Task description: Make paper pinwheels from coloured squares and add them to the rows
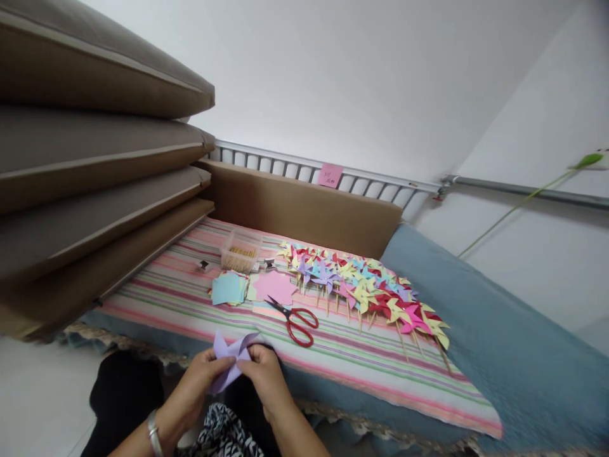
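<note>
A purple paper pinwheel [228, 349] is held above my lap, its blades folded toward the middle. My left hand [202, 374] pinches it from the left, the thumb pressing near its centre. From the other side my right hand [264, 371] grips it too, with the thumb close to the middle. Beyond the hands lie scissors with red handles [302, 327], their blades pointing away to the left. Stacks of blue paper squares [228, 289] and pink scallop-edged paper [273, 287] rest behind them.
Many finished pinwheels on sticks [361, 285] cover the right of the striped cloth [342, 362]. A clear plastic box [241, 251] holds small sticks. Stacked cushions [104, 146] rise at left; a brown board [299, 206] stands behind, before a radiator with a pink note [330, 175].
</note>
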Action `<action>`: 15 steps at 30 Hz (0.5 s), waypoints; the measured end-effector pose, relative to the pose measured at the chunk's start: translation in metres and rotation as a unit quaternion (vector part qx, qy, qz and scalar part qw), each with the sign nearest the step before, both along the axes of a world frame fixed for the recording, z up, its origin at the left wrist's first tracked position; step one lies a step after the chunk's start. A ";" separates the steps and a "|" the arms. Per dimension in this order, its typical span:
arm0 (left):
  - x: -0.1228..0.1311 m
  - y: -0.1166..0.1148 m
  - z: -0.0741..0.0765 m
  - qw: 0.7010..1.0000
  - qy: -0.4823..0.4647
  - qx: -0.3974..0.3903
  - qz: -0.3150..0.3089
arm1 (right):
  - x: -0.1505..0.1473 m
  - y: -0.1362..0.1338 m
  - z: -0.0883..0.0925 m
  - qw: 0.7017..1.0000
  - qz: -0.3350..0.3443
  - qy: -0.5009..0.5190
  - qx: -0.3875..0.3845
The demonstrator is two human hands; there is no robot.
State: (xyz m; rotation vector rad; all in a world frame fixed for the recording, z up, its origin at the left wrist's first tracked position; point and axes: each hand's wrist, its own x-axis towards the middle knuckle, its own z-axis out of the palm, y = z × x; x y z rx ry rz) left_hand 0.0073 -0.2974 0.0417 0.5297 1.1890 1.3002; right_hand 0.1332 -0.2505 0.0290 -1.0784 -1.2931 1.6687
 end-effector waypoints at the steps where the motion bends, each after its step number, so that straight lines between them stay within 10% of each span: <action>1: 0.000 0.001 -0.002 1.000 0.002 -0.003 0.000 | 0.000 0.001 -0.002 1.000 -0.004 -0.013 0.007; 9: -0.009 0.007 -0.006 0.999 0.003 -0.004 0.035 | 0.004 0.004 -0.005 0.998 -0.024 -0.040 0.042; 15: -0.039 0.013 0.004 0.998 -0.017 -0.013 0.064 | 0.017 -0.012 0.071 0.961 -0.077 -0.102 0.247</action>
